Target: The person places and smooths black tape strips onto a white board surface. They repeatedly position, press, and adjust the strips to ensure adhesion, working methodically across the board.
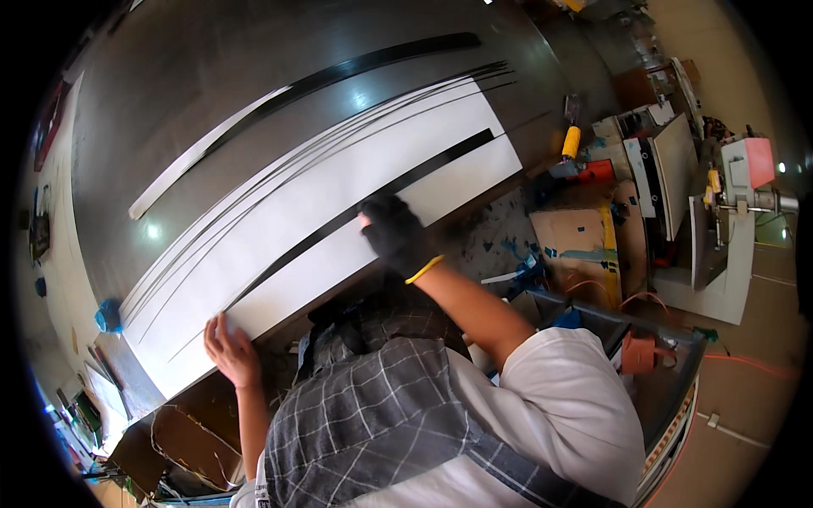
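Note:
My bare left hand (231, 349) rests at the front edge of a long white panel (457, 182), fingers apart. One fingertip is by the left end of a long black strip (322, 230) lying along the panel. My right hand (394, 235), in a black glove with a yellow cuff, is closed at the middle of that strip, its bare thumb tip beside it. The gloved fingers are dark and partly hidden. Several thin dark rods (279, 169) lie along the panel's far side, some ends past its right edge.
Beyond the panel, another strip (339, 72), part black and part white, lies on the grey metal table (195, 76). A blue lump (108, 315) sits at the left. Rightward are a yellow-handled tool (572, 142), a cardboard box (567, 245), a drawer (644, 406) and an orange cable (745, 362).

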Tool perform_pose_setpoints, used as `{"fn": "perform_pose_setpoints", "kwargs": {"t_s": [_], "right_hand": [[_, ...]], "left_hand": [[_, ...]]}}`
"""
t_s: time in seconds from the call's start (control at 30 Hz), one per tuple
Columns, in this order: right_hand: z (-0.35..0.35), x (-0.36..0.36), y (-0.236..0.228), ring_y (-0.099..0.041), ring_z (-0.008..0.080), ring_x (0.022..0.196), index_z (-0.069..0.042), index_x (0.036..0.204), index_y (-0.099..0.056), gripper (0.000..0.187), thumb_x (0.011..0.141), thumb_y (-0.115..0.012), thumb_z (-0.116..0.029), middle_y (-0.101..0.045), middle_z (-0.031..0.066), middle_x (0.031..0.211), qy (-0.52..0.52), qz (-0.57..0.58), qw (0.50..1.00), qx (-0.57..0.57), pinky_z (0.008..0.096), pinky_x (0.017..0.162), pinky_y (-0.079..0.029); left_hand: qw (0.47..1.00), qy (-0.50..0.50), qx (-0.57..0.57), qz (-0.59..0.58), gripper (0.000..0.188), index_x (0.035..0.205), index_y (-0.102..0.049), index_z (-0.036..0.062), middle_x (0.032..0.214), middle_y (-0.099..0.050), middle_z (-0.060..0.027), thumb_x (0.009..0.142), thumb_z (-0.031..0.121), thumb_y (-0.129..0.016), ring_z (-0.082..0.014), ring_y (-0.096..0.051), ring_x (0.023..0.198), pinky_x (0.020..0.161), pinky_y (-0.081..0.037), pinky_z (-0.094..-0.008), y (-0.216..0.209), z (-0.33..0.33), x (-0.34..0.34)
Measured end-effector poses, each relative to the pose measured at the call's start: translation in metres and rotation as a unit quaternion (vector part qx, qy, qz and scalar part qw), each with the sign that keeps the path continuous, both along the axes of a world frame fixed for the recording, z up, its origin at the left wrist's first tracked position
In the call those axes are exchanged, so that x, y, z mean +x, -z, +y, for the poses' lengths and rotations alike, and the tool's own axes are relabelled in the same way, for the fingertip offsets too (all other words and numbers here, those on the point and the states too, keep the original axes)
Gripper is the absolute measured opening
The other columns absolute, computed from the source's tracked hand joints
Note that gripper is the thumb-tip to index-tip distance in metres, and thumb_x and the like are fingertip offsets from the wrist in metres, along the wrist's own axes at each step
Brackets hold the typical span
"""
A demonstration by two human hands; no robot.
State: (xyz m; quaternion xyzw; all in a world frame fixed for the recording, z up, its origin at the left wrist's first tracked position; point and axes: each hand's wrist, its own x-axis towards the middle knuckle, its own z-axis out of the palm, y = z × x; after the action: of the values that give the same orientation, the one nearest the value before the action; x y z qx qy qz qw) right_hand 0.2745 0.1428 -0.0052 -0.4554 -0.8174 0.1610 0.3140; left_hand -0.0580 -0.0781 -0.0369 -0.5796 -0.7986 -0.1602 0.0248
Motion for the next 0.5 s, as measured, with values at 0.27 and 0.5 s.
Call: {"fn": "perform_pose_setpoints", "kwargs": {"t_s": [0.27,0.5], "right_hand": [[0.153,0.255,0.01,-0.062,0.0343,0.095,-0.005,0.096,-0.064,0.014,0.088,-0.064,-0.016,-0.066,0.0145,0.098,0.025,-0.077,0.996,-0.023,0.0424,0.084,-0.051],[0.24,0.341,-0.047,-0.062,0.0306,0.094,-0.011,0.085,-0.064,0.008,0.078,-0.066,-0.014,-0.065,0.0097,0.093,-0.092,-0.29,0.952,-0.041,0.0412,0.079,-0.051]], "left_hand": [[0.974,-0.086,-0.154,0.141,0.04,0.132,-0.052,0.0044,0.134,-0.051,-0.0163,0.094,0.012,-0.053,-0.0347,-0.048,0.128,0.109,-0.035,-0.0478,-0.012,0.004,0.013],[0.992,-0.092,-0.042,0.081,0.032,0.116,-0.065,0.0072,0.12,-0.064,-0.0127,0.084,0.01,-0.068,-0.0326,-0.056,0.119,0.105,-0.04,-0.0459,-0.02,0.114,0.126]]}}
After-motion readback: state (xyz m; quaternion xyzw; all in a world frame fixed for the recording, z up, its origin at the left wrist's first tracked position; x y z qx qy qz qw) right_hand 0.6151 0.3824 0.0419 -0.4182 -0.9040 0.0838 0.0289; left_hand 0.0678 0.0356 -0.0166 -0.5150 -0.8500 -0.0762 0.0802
